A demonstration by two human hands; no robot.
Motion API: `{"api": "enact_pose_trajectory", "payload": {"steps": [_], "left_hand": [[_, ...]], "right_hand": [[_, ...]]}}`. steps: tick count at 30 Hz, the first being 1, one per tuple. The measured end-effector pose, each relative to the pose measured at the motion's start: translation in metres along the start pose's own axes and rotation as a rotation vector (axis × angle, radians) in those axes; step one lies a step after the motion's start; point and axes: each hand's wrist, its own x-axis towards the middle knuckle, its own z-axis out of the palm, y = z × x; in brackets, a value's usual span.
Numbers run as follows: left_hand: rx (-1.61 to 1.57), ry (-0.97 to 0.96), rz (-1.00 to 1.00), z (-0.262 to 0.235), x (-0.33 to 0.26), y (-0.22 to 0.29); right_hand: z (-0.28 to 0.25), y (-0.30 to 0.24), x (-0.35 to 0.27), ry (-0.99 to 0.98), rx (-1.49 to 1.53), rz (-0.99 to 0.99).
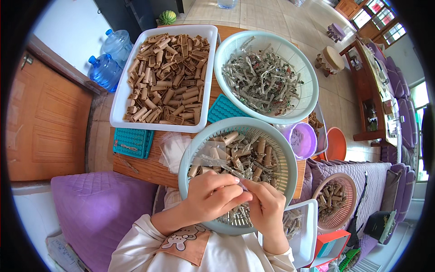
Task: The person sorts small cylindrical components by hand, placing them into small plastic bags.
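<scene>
My left hand (213,194) and my right hand (267,203) meet above the near edge of a grey-green slotted basket (290,181). Both are closed, fingertips pinched together around something small that I cannot make out. Below them, the basket holds tan half-tube plastic pieces (261,146) mixed with thin, shiny clear-wrapped strips (240,211). A piece of clear plastic film (209,153) shows over the contents, just beyond my left hand; whether it joins what I pinch is unclear.
A white tray (117,106) of tan pieces and a pale green basket (219,68) of wrapped strips stand farther back on the wooden table (149,170). Clear bags (173,149) lie left of my basket. A purple bucket (308,136), white bin (308,245) and pink basket (351,199) are right.
</scene>
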Motion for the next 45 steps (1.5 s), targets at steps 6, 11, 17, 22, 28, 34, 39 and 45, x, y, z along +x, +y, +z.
{"api": "enact_pose_trajectory", "payload": {"steps": [6,11,17,22,28,34,39,45], "left_hand": [[0.008,-0.082,-0.114,-0.009,0.006,-0.004],[-0.113,-0.177,-0.231,-0.017,0.008,-0.004],[-0.104,-0.279,-0.141,-0.018,0.018,-0.007],[-0.449,-0.383,-0.477,-0.034,0.023,-0.009],[-0.962,0.097,-0.768,-0.038,0.019,-0.02],[-0.573,-0.263,-0.424,-0.001,0.009,-0.003],[-0.488,-0.251,-0.625,-0.005,0.009,0.004],[-0.197,-0.188,-0.076,-0.003,0.0,-0.003]], "right_hand": [[0.002,-0.001,0.002,-0.011,-0.089,-0.036],[0.004,0.003,0.003,0.006,-0.19,-0.114],[0.001,0.003,0.005,0.017,-0.273,-0.164],[-0.006,0.006,0.001,-0.038,-0.066,-0.082],[-0.013,0.015,-0.003,0.135,0.329,0.183],[0.0,0.015,-0.009,0.106,0.761,0.172],[0.008,0.015,-0.013,0.031,0.894,0.195],[0.012,0.004,-0.01,0.139,1.802,0.711]]}}
